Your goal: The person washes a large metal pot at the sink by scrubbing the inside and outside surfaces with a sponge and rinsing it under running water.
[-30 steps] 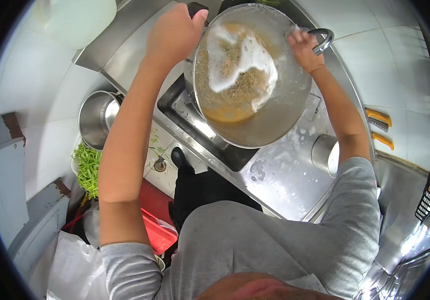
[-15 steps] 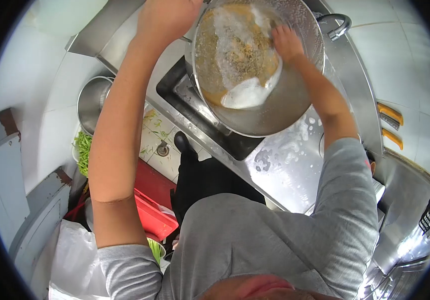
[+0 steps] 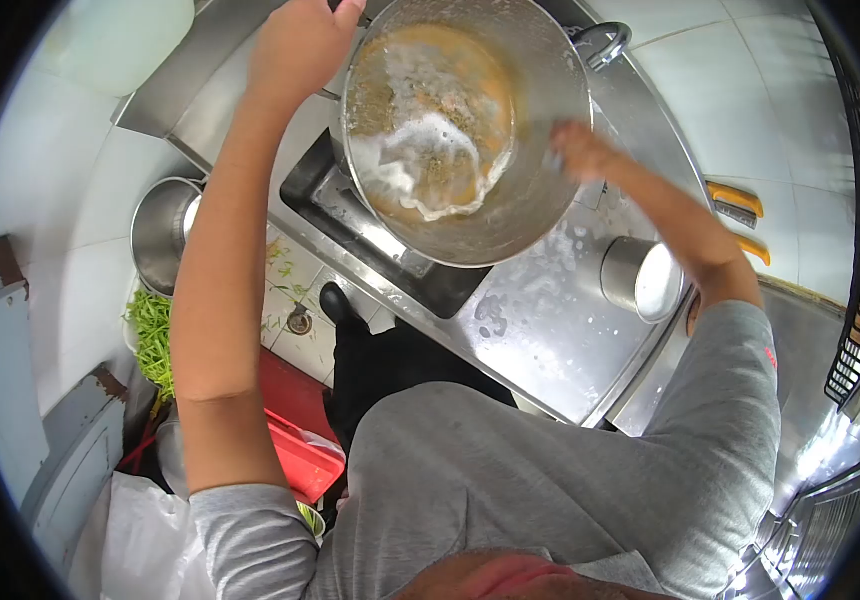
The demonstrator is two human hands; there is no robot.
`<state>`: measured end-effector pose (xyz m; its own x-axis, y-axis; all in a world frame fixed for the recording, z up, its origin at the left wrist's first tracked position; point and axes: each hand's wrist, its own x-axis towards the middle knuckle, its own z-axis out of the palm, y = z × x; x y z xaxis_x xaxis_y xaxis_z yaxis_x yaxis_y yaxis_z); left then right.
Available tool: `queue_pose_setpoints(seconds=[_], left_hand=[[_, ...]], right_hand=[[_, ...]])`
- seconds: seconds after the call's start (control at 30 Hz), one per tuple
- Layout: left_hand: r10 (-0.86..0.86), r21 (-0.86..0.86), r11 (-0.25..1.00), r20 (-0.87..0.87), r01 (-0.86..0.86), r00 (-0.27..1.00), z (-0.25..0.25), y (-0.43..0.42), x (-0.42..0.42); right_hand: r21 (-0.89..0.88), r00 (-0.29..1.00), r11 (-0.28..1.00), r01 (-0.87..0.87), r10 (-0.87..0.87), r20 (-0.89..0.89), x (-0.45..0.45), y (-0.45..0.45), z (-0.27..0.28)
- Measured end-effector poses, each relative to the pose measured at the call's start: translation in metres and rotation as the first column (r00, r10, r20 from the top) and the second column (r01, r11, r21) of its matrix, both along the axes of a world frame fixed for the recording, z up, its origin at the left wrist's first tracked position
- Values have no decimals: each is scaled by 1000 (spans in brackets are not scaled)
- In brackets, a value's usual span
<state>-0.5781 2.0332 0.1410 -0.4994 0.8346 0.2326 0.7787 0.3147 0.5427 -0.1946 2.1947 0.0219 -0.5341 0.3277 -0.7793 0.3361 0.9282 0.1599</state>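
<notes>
In the head view, a big metal pot [image 3: 470,225] is over the sink [image 3: 420,290], and its back goes up near the top of the view. Brown water [image 3: 495,100] and white foam [image 3: 420,150] are inside it. The left hand [image 3: 300,50] has its fingers closed on the dark handle [image 3: 334,5] at the pot's upper left. The right hand [image 3: 582,150] is at the pot's right rim. It is blurry, so I cannot tell if its fingers are open or gripping.

The bent tap [image 3: 605,45] sticks out by the back edge of the sink top [image 3: 550,340], close to the pot's rim. A small pot [image 3: 640,280] stands near the right end, just beside the right arm. Wet metal makes a gap between the two pots. The sink top's front edge slants down to the right, in front of the person.

Two orange knives [image 3: 735,200] are by the wall on the right. On the left are another metal pot [image 3: 162,235], green leaves [image 3: 153,335], a red basket [image 3: 308,465] and a white bag [image 3: 150,540].
</notes>
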Motion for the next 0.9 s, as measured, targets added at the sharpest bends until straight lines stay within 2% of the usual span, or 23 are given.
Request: queue_pose_setpoints(seconds=[0.03, 0.13, 0.2, 0.27, 0.3, 0.33, 0.37, 0.4, 0.5, 0.53, 0.57, 0.6, 0.63, 0.67, 0.7, 0.73, 0.77, 0.8, 0.83, 0.87, 0.9], left_hand=[[-9, 12, 1000, -22, 10, 1000, -6, 0, -5], [-29, 25, 999, -45, 30, 999, -7, -1, -4], [-24, 12, 1000, -40, 24, 999, -6, -2, -8], [-38, -25, 999, -30, 37, 999, -8, 2, -10], [-66, 16, 998, -22, 67, 998, -7, 1, -7], [-91, 62, 994, -17, 92, 996, -3, -1, -5], [-108, 107, 988, -13, 108, 994, -1, -3, -5], [-87, 84, 993, -13, 88, 996, -4, -3, -7], [-63, 10, 998, -18, 63, 998, -13, 1, -6], [-52, -2, 999, -31, 52, 998, -12, 2, -8], [-40, -16, 999, -43, 39, 998, -12, 2, -10], [-37, -13, 999, -42, 36, 998, -13, -1, -10], [-37, -4, 999, -42, 37, 998, -12, -1, -8], [-40, 7, 999, -43, 40, 998, -11, 0, -7], [-51, 10, 999, -53, 51, 997, -13, 2, -8], [-56, 14, 998, -63, 57, 996, -19, 3, -10], [-58, 15, 998, -77, 59, 995, -21, 4, -13], [-49, 5, 999, -65, 50, 997, -18, 3, -15], [-46, -9, 999, -58, 45, 997, -15, 3, -15], [-49, -29, 998, -45, 47, 998, -15, 2, -12], [-60, -19, 998, -26, 59, 998, -16, 0, -10]], right_hand=[[307, 919, 950, -49, 163, -358, 2, 35, 11], [471, 896, 878, 88, 137, -422, 6, 19, -16], [121, 988, 989, -80, 95, -121, 16, -36, -42], [-77, 1000, 997, -25, 26, 10, -12, -34, -48], [-176, 996, 984, 23, -8, 85, -18, -32, -48], [80, 1000, 997, -23, 23, 10, -26, -12, -40], [272, 971, 958, -88, 144, -192, -36, 10, -23], [459, 883, 881, -110, 298, -361, -46, 25, -13], [555, 954, 830, 58, 117, -275, -40, 0, -105], [365, 933, 872, 327, -235, -274, -49, -37, -121], [330, 876, 817, 473, -397, -275, -64, -83, -118], [135, 590, 612, 779, -643, -488, -73, -123, -124], [12, 808, 824, 567, -554, -200, -92, -138, -109], [-245, 931, 903, 352, -364, -3, -110, -153, -94], [-376, 932, 888, 265, -336, -136, -134, -174, -64], [-425, 769, 866, 263, -454, -449, -156, -184, -80], [-550, 556, 785, 285, -603, -572, -185, -182, -95], [-738, 259, 563, 371, -826, -500, -226, -161, -109], [-925, -182, 132, 356, -961, -207, -270, -132, -117], [-978, -521, -146, 148, -852, 48, -302, -100, -114], [-965, -723, -254, -56, -657, 215, -317, -79, -40]])
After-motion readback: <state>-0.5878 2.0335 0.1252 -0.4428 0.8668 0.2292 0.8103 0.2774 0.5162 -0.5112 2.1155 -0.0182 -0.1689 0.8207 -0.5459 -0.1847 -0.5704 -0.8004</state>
